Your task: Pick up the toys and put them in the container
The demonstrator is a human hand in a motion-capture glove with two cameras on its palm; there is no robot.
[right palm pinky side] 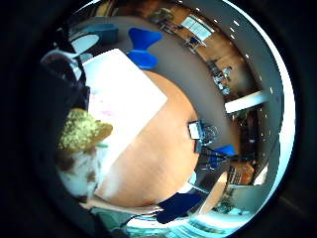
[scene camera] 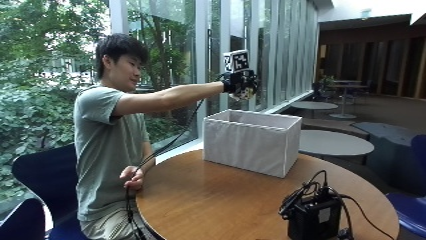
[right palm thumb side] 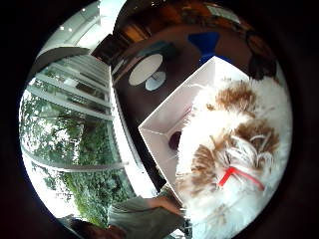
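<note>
Right hand (scene camera: 239, 84) curled round plush dog (right palm thumb side: 234, 144), held high, straight above the open box (scene camera: 251, 141); drop is down.

A fluffy toy dog (right palm thumb side: 234, 144), white with brown patches and a thin red ribbon, is held up in the air right above the box (scene camera: 251, 141). A yellow-green bit sits at one end of the toy. The box is white, made of cloth, open on top, and stands upright on the round wooden table (scene camera: 219, 200). Something small and dark (right palm thumb side: 174, 140) lies inside the box.
</note>
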